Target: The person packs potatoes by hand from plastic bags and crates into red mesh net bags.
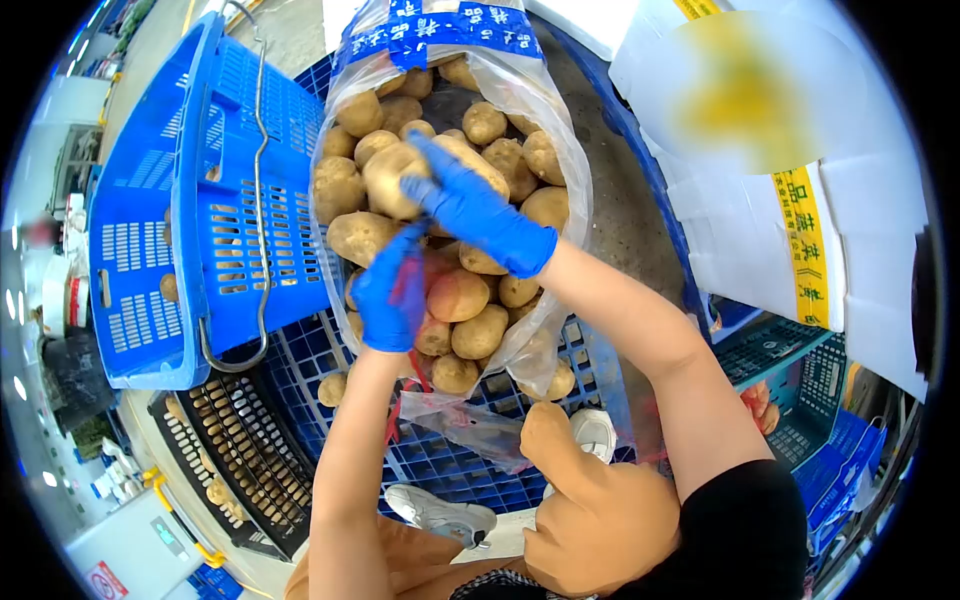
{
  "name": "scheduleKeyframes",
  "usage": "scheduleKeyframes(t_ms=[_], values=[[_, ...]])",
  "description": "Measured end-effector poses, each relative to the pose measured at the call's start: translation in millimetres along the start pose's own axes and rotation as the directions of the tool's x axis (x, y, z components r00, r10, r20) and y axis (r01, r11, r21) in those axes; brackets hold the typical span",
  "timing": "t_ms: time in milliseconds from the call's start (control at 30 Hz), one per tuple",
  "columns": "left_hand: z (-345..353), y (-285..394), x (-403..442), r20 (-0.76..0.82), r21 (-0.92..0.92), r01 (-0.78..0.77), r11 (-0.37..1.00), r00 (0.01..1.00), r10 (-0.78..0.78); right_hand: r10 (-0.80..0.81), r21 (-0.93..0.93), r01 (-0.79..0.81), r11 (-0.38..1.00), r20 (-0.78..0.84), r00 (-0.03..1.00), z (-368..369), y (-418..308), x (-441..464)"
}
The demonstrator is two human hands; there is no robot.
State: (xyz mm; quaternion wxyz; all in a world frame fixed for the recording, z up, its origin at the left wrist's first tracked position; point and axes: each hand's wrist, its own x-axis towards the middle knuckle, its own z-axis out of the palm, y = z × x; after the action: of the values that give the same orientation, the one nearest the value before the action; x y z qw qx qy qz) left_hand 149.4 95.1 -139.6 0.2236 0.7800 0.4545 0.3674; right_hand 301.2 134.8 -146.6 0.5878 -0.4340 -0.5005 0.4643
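Observation:
Both hands wear blue gloves and work over a clear plastic bag (578, 190) full of potatoes. My right hand (485, 215) is closed round a large pale potato (393, 180), its thumb and fingers on the potato's right side. Just below, my left hand (392, 298) has its fingertips pointing up toward that potato's lower end; whether they grip anything is hidden. Loose potatoes (480, 332) lie under and around both hands inside the bag. Blue tape with white lettering (470, 28) crosses the bag's far end.
A blue perforated crate (235, 215) with a metal handle stands at left, some potatoes visible through it. Below it sits a black crate (245, 450). Blue pallet slats (310, 375) lie beneath the bag. White boxes (720, 210) with yellow tape and a green crate (815, 390) are at right.

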Motion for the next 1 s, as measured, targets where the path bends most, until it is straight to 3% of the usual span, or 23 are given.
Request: scheduleKeyframes(t_ms=[67,100,167,233,267,300,333,367,400,433,467,533,567,633,700,733,833,867,967,1000], values=[[-2.5,-7.3,9.8,-0.181,-0.187,0.014,0.982,0.982,-0.049,-0.251,-0.212,0.267,0.94,0.1,0.963,7.5,9.0,-10.4],[-9.5,8.5,23.7,-0.186,-0.279,0.034,0.96,0.979,-0.089,-0.146,-0.229,0.189,0.955,0.189,0.971,0.1,-4.4,-8.9],[-10.8,-10.2,35.7,-0.212,-0.139,-0.085,0.987,0.976,0.054,0.071,-0.285,0.035,0.958,0.353,0.933,-24.6,-27.0,-3.4],[-5.6,-30.4,32.5,-0.119,-0.088,0.058,0.994,0.991,-0.068,-0.238,-0.522,0.279,0.806,0.146,0.96,-51.5,0.9,34.1],[-3.8,-36.1,31.0,-0.078,-0.057,0.127,0.99,0.988,-0.131,-0.249,-0.733,0.361,0.577,0.263,0.932,-75.3,17.3,59.2],[-1.5,-35.5,31.1,-0.094,0.077,0.032,0.996,0.995,-0.025,-0.043,-0.869,0.306,0.39,0.314,0.948,-90.5,27.9,74.9],[2.5,-31.6,29.6,-0.094,0.212,-0.063,0.975,0.992,0.084,0.21,-0.884,0.464,0.056,0.465,0.86,-107.7,45.2,90.1],[5.1,-28.0,28.7,-0.077,0.342,-0.157,0.926,0.978,0.194,0.204,-0.887,0.462,0.018,0.455,0.867,-120.0,57.2,101.7],[2.7,-22.8,29.4,-0.025,0.327,-0.096,0.94,0.994,0.11,0.194,-0.889,0.457,-0.025,0.444,0.875,-130.3,66.4,114.7],[4.4,-25.8,30.4,-0.043,0.365,-0.113,0.924,0.99,0.138,0.189,-0.89,0.452,-0.062,0.435,0.881,-120.8,46.6,119.0],[7.0,-30.2,28.3,-0.058,0.4,-0.123,0.908,0.986,0.159,0.335,-0.979,0.152,0.138,0.191,0.923,-115.0,24.4,120.9],[15.2,-42.0,31.0,-0.146,0.421,-0.176,0.89,0.955,0.258,-0.001,-0.949,0.175,0.262,0.181,0.984,-118.5,29.3,111.8],[15.1,-45.2,30.4,-0.113,0.471,-0.155,0.868,0.966,0.234,-0.172,-0.925,0.208,0.318,0.16,0.972,-119.0,35.6,111.7],[11.1,-41.4,26.2,-0.049,0.57,-0.115,0.814,0.984,0.173,-0.267,-0.982,0.086,0.167,0.039,0.963,-114.5,78.9,122.9],[12.5,-39.9,25.5,-0.062,0.554,-0.089,0.828,0.987,0.148,-0.339,-0.979,-0.022,0.204,-0.092,0.936,-98.2,97.7,138.3],[12.5,-36.6,25.0,-0.061,0.534,-0.065,0.843,0.992,0.114,-0.081,-0.98,-0.112,0.166,-0.127,0.989,-88.4,86.0,146.6],[12.0,-34.4,24.5,-0.048,0.533,-0.045,0.845,0.995,0.083,0.016,-0.972,-0.236,0.008,-0.235,0.972,-87.5,148.2,187.7],[13.1,-33.0,24.3,-0.05,0.511,-0.047,0.858,0.995,0.084,0.018,-0.948,-0.302,0.098,-0.301,0.953,-85.9,142.1,191.9],[9.2,-30.1,26.5,-0.03,0.529,-0.073,0.846,0.994,0.104,-0.058,-0.918,-0.17,0.358,-0.203,0.977,-95.2,144.3,185.8],[9.3,-29.4,26.9,-0.024,0.541,-0.079,0.837,0.994,0.109,-0.02,-0.819,-0.13,0.558,-0.17,0.985,-98.7,142.9,183.9]])
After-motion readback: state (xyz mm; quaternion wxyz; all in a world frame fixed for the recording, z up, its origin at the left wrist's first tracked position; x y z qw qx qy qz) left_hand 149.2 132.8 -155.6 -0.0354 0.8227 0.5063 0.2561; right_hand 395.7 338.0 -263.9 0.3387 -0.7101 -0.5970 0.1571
